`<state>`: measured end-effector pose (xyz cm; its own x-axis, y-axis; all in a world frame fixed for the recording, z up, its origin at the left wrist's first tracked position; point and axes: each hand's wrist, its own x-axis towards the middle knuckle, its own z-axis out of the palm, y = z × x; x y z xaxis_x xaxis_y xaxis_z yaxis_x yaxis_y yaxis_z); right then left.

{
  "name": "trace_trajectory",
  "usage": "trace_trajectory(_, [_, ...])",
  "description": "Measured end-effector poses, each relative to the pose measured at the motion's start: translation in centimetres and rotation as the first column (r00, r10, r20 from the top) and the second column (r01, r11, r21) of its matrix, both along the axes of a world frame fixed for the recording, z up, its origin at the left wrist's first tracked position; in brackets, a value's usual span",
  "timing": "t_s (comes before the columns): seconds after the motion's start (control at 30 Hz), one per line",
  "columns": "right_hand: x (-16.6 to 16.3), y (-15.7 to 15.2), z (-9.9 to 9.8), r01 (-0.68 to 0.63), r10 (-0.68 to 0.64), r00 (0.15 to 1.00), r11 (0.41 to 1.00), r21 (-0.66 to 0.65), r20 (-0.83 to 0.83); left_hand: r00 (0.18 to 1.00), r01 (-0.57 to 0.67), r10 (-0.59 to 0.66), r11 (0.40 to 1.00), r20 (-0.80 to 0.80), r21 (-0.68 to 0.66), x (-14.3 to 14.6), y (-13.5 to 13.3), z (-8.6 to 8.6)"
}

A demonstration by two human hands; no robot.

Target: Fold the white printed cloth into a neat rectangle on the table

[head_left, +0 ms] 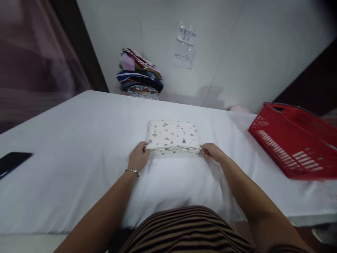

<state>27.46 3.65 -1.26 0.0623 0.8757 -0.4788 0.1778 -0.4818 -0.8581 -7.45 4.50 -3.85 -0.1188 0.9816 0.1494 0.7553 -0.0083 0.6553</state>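
- Striped in brown and black, our shirt fills the near middle, close against the front edge of the table, which wears a white cloth cover
- Between our two hands lies a folded cloth, cream with small scattered prints in green, brown and dark tones; it rests flat near the middle of the table, well in from the left edge, its layers showing along the side that faces us
- Our left hand has its grip clamped on the near left corner of the folded cloth, and a silvery bracelet circles that wrist
- Our right hand has its grip clamped on the near right corner, thumb and fingers drawn together there
- Toward the right end of the table we see a red basket with slotted sides, well apart from our right hand
- Toward the left edge lies a dark flat object, partly cut off from our view
- At the back edge, left of centre, rises a stack of folded fabrics in mixed colours; we cannot tell whether it stands on the table or behind it
- Above the back edge, two paper notes hang on the pale wall, the lower reading "45-50"
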Motion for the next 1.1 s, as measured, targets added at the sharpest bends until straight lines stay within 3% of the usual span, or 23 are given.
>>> trace_trajectory(0.17, [-0.1, 0.5, 1.2, 0.033, -0.033, 0.998, 0.999, 0.0, -0.047, 0.999, 0.029, -0.028, 0.999, -0.03, 0.038, -0.2, 0.6, -0.3])
trace_trajectory(0.3, [0.1, 0.6, 1.0, 0.008, -0.01, 1.0, 0.997, -0.073, -0.025, 0.998, 0.052, -0.051, 0.997, -0.025, 0.055, -0.3, 0.8, -0.7])
trace_trajectory(0.43, [-0.1, 0.7, 1.1, 0.002, -0.005, 0.999, 0.998, -0.061, -0.05, 0.996, 0.081, -0.079, 0.995, -0.04, 0.062, -0.3, 0.8, -0.7])
trace_trajectory(0.53, [-0.1, 0.8, 1.6, 0.001, -0.005, 0.996, 0.999, -0.052, -0.086, 0.99, 0.084, -0.073, 0.993, -0.12, 0.084, -0.2, 0.5, -0.1])
trace_trajectory(0.6, [0.1, 1.0, 1.9, 0.0, -0.006, 0.996, 0.998, -0.063, -0.095, 0.974, 0.096, -0.054, 0.978, -0.222, 0.183, 0.3, 0.1, 0.6])
trace_trajectory(0.67, [0.4, 1.3, 2.1, 0.0, -0.007, 0.995, 0.998, -0.07, -0.1, 0.942, 0.196, -0.094, 0.933, -0.322, 0.302, 1.6, -0.6, 1.5])
trace_trajectory(0.73, [0.5, 1.6, 2.2, -0.001, -0.006, 0.995, 0.998, -0.07, -0.102, 0.87, 0.415, -0.26, 0.845, -0.418, 0.337, 3.9, -1.4, 2.4])
trace_trajectory(0.8, [0.5, 1.9, 2.3, -0.012, 0.004, 0.996, 0.996, -0.084, -0.094, 0.708, 0.667, -0.484, 0.697, -0.514, 0.261, 7.1, -2.0, 3.0])
trace_trajectory(0.87, [0.5, 2.1, 2.3, -0.031, 0.022, 0.997, 0.993, -0.115, -0.077, 0.58, 0.789, -0.583, 0.577, -0.569, 0.212, 10.7, -2.1, 3.2])
trace_trajectory(0.97, [0.6, 2.3, 2.0, -0.053, 0.044, 0.997, 0.986, -0.155, -0.06, 0.531, 0.828, -0.597, 0.516, -0.602, 0.22, 15.1, -1.3, 2.8])
trace_trajectory(1.1, [1.0, 2.3, 1.8, -0.074, 0.066, 0.997, 0.981, -0.179, -0.051, 0.505, 0.838, -0.576, 0.505, -0.643, 0.206, 17.8, 0.4, 1.5])
